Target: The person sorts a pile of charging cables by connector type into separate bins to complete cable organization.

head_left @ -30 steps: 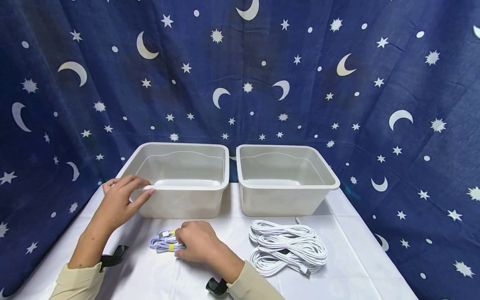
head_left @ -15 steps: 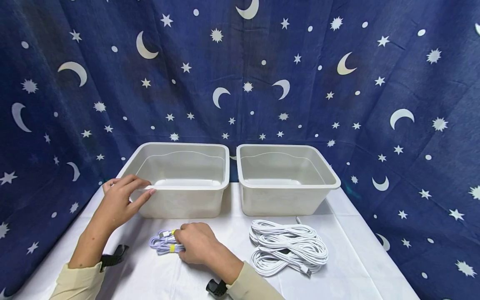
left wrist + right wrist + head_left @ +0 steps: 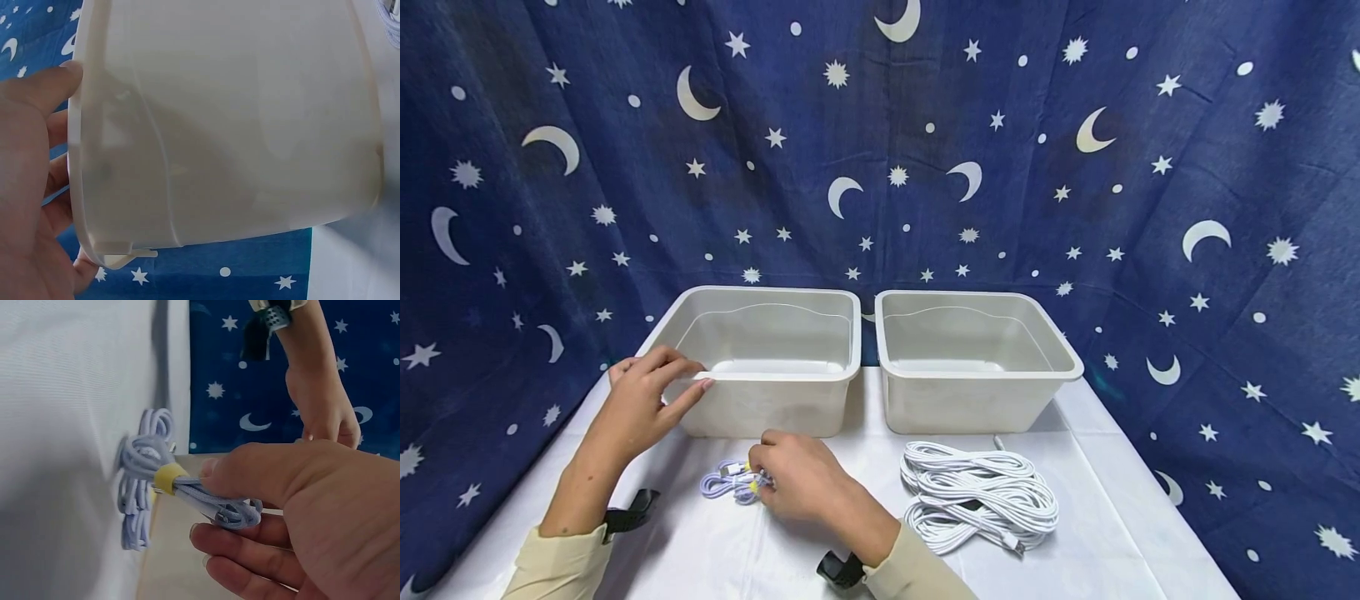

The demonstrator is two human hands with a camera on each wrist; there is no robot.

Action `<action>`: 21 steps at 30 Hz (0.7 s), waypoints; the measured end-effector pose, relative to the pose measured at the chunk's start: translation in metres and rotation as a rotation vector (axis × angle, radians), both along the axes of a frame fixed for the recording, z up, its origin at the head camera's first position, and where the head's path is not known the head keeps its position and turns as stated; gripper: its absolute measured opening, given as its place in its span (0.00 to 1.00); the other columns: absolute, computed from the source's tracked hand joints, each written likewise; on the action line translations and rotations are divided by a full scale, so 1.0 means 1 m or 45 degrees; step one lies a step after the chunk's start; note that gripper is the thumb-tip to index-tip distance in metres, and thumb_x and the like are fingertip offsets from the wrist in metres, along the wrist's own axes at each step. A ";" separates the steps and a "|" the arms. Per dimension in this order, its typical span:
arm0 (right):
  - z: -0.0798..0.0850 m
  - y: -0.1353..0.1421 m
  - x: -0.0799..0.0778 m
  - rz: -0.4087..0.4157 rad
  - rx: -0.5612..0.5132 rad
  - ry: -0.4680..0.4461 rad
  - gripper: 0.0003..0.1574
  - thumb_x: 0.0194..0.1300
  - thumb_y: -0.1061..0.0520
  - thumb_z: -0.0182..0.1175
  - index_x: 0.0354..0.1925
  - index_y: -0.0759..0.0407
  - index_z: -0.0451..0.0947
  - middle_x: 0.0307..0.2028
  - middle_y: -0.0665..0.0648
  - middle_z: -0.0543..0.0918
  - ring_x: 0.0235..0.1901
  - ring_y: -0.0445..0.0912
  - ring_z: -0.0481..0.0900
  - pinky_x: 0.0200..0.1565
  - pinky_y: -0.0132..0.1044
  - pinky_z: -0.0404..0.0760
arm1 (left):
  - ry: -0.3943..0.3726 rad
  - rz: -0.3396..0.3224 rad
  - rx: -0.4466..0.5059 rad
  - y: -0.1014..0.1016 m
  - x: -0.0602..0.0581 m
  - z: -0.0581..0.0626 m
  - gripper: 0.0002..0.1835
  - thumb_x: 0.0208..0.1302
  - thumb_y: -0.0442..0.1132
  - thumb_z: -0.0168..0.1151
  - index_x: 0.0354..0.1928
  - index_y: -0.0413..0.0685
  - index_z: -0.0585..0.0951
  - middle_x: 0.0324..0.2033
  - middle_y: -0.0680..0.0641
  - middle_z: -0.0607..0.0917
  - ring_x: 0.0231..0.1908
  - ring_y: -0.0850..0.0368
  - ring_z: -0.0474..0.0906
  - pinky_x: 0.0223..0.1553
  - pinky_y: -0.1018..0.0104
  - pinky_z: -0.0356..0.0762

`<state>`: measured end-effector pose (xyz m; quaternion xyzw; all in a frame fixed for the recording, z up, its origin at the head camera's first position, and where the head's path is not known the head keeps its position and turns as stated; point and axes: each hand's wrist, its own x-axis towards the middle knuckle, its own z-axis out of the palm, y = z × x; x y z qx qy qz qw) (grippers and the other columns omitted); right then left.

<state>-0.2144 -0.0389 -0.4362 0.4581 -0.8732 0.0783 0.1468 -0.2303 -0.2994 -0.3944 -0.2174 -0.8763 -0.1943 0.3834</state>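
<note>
My left hand (image 3: pixel 638 408) holds the front rim of the left grey-white plastic bin (image 3: pixel 767 404) near its corner. In the left wrist view, its thumb is on the near side of the rim and the other fingers lie behind. My right hand (image 3: pixel 805 479) pinches a coiled lavender cable (image 3: pixel 200 494), bound with a yellow tie, between thumb and fingers. This cable is tilted, its free end close over another lavender coil (image 3: pixel 136 512) on the table. Its far end is partly hidden by the right hand in the head view.
A second grey-white bin (image 3: pixel 966 404) stands to the right of the first. In front of it lies a large heap of coiled white cable (image 3: pixel 981 492) with a plug. A white cloth (image 3: pixel 1105 517) covers the table; a blue curtain (image 3: pixel 895 125) hangs behind.
The right hand has lifted the lavender cable slightly, tilting it away from the other coil. The left hand stays on the bin rim.
</note>
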 end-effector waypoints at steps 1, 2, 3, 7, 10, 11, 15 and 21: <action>0.002 0.001 0.000 0.007 -0.009 0.001 0.14 0.54 0.50 0.79 0.38 0.44 0.85 0.33 0.41 0.77 0.26 0.33 0.69 0.25 0.26 0.65 | 0.004 0.004 -0.007 0.000 0.000 0.000 0.11 0.55 0.35 0.80 0.39 0.48 0.89 0.38 0.49 0.82 0.36 0.48 0.80 0.46 0.38 0.62; 0.003 0.002 0.000 0.013 -0.019 -0.001 0.14 0.54 0.50 0.79 0.38 0.44 0.85 0.33 0.41 0.77 0.27 0.33 0.70 0.25 0.25 0.66 | 0.009 0.007 -0.015 0.000 0.000 0.000 0.11 0.55 0.35 0.80 0.39 0.48 0.89 0.37 0.49 0.82 0.36 0.47 0.80 0.46 0.37 0.63; 0.005 0.003 0.000 0.018 -0.028 -0.007 0.14 0.55 0.50 0.79 0.38 0.44 0.85 0.34 0.41 0.78 0.27 0.33 0.70 0.25 0.25 0.66 | 0.014 0.009 -0.024 0.000 0.000 0.001 0.11 0.54 0.35 0.80 0.40 0.47 0.89 0.37 0.49 0.82 0.36 0.46 0.81 0.46 0.36 0.63; 0.011 0.007 0.001 0.034 -0.065 -0.025 0.13 0.57 0.50 0.78 0.40 0.45 0.85 0.35 0.41 0.79 0.27 0.32 0.70 0.26 0.24 0.66 | 0.031 0.011 -0.053 -0.001 0.001 0.001 0.11 0.54 0.36 0.80 0.40 0.46 0.89 0.37 0.48 0.82 0.36 0.43 0.81 0.46 0.33 0.65; 0.017 0.010 0.001 0.040 -0.100 -0.026 0.13 0.60 0.49 0.78 0.41 0.45 0.85 0.37 0.41 0.80 0.29 0.31 0.72 0.28 0.23 0.69 | 0.042 0.011 -0.062 -0.001 0.000 0.000 0.11 0.55 0.37 0.80 0.40 0.46 0.89 0.37 0.48 0.83 0.36 0.43 0.82 0.46 0.32 0.66; 0.020 0.011 0.001 0.042 -0.115 -0.022 0.13 0.60 0.49 0.78 0.41 0.46 0.85 0.38 0.41 0.81 0.30 0.31 0.72 0.29 0.23 0.70 | 0.045 0.012 -0.063 -0.001 0.000 0.000 0.11 0.55 0.37 0.80 0.41 0.46 0.90 0.37 0.47 0.83 0.36 0.43 0.82 0.46 0.32 0.66; 0.028 0.017 0.001 0.055 -0.174 -0.020 0.12 0.62 0.50 0.76 0.43 0.47 0.86 0.40 0.43 0.81 0.33 0.33 0.75 0.32 0.24 0.73 | 0.042 0.019 -0.070 -0.002 0.000 0.001 0.12 0.55 0.38 0.80 0.41 0.45 0.90 0.38 0.47 0.83 0.36 0.43 0.82 0.46 0.32 0.66; 0.038 0.025 0.000 0.116 -0.287 -0.043 0.11 0.65 0.53 0.76 0.44 0.51 0.86 0.42 0.46 0.83 0.37 0.37 0.80 0.40 0.25 0.77 | 0.040 0.024 -0.068 -0.002 0.000 0.000 0.12 0.55 0.38 0.80 0.41 0.45 0.90 0.38 0.46 0.83 0.37 0.42 0.82 0.47 0.31 0.65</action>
